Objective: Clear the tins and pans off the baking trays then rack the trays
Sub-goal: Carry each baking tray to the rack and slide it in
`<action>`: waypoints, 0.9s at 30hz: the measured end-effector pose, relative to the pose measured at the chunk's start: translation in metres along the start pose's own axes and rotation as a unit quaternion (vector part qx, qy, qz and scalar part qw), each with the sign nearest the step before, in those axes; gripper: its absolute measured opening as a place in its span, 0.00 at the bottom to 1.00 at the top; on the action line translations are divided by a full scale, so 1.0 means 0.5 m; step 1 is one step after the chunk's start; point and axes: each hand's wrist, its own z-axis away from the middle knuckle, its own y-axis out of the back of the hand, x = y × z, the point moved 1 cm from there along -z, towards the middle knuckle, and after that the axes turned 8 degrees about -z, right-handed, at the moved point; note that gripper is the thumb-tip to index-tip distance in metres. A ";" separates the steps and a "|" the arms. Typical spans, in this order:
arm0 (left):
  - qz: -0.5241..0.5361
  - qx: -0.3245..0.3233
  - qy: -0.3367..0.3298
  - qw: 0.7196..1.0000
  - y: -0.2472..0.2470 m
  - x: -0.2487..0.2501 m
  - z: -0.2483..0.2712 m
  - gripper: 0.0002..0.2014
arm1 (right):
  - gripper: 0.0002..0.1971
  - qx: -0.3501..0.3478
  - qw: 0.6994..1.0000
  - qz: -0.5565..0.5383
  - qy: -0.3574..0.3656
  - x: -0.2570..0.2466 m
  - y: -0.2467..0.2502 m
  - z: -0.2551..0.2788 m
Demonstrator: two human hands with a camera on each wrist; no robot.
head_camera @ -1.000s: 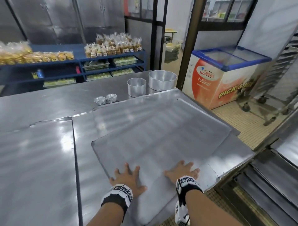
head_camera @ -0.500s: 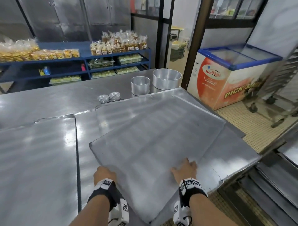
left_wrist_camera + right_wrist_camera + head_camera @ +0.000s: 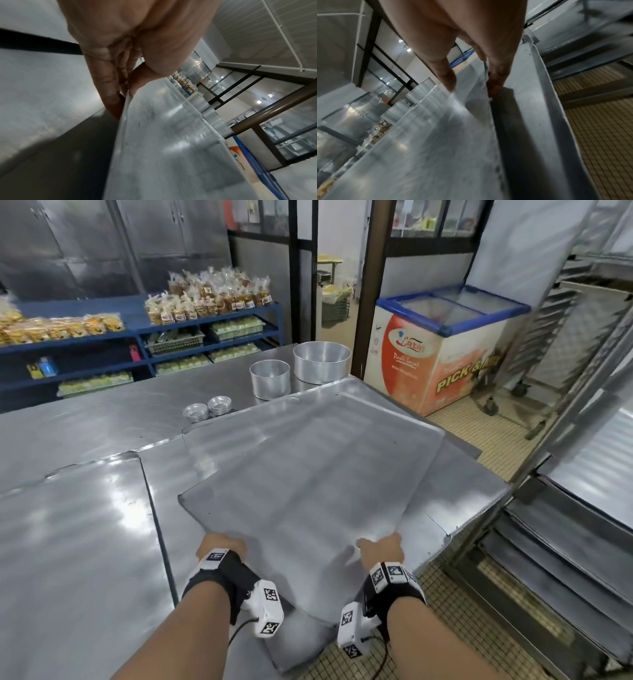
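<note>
Gripping the top baking tray (image 3: 308,484) at its two near side edges: left hand (image 3: 219,546) curled over the left rim, thumb on top, fingers (image 3: 111,102) underneath; right hand (image 3: 380,547) pinching the right rim likewise. Resting askew on a second tray (image 3: 455,460) on the steel table (image 3: 78,535). Reading "PICK &" on the chest freezer (image 3: 445,354).

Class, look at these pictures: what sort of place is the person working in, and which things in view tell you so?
Most likely a commercial bakery's work area. The signs: a large baking tray on a steel worktable, round cake tins behind it, blue shelves of bagged baked goods, and a tall tray rack beside the table.
</note>
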 end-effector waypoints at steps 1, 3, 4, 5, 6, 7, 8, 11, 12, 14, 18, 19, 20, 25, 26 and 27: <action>0.001 0.003 -0.004 1.000 0.002 -0.001 0.006 0.15 | 0.32 -0.025 0.999 0.020 -0.001 -0.006 0.007 0.015; 0.007 0.006 -0.012 1.000 0.002 -0.010 0.022 0.15 | 0.21 -0.104 0.990 0.094 0.005 -0.012 0.023 0.049; 0.009 0.002 -0.012 1.000 0.000 -0.016 0.035 0.14 | 0.19 -0.124 0.982 0.144 0.017 -0.012 0.031 0.058; 0.009 0.000 -0.010 1.000 -0.003 -0.025 0.046 0.14 | 0.19 -0.139 0.975 0.174 0.019 -0.009 0.040 0.067; 0.010 -0.004 -0.009 1.000 -0.009 -0.036 0.058 0.13 | 0.18 -0.150 0.965 0.212 0.028 -0.004 0.048 0.073; 0.014 -0.008 -0.008 1.000 -0.014 -0.048 0.072 0.13 | 0.18 -0.150 0.960 0.234 0.044 0.005 0.060 0.080; 0.013 -0.008 -0.006 1.000 -0.025 -0.062 0.081 0.14 | 0.19 -0.155 0.950 0.263 0.067 0.016 0.072 0.084; -0.048 -0.019 -0.024 0.998 -0.058 -0.096 0.124 0.17 | 0.21 -0.164 0.935 0.306 0.074 0.056 0.105 0.098; -0.072 -0.022 -0.039 0.996 -0.065 -0.104 0.154 0.17 | 0.21 -0.168 0.928 0.320 0.088 0.070 0.117 0.099; -0.071 -0.005 -0.066 0.995 -0.075 -0.115 0.223 0.18 | 0.23 -0.171 0.920 0.340 0.088 0.090 0.143 0.114; -0.028 -0.064 -0.055 0.996 -0.085 -0.140 0.337 0.27 | 0.23 -0.181 0.895 0.393 0.108 0.137 0.198 0.125; -0.035 -0.078 -0.065 0.994 -0.093 -0.144 0.354 0.27 | 0.24 -0.180 0.892 0.402 0.102 0.148 0.211 0.132; -0.038 -0.085 -0.067 0.993 -0.107 -0.152 0.368 0.26 | 0.23 -0.181 0.887 0.413 0.098 0.160 0.224 0.137; -0.079 -0.084 -0.037 0.993 -0.133 -0.160 0.410 0.18 | 0.22 -0.181 0.906 0.370 0.102 0.225 0.274 0.140; -0.131 -0.075 -0.048 0.987 -0.129 -0.158 0.415 0.18 | 0.23 -0.171 0.925 0.330 0.073 0.237 0.283 0.139; -0.181 -0.055 -0.059 0.980 -0.124 -0.154 0.416 0.18 | 0.24 -0.159 0.940 0.300 0.047 0.249 0.289 0.136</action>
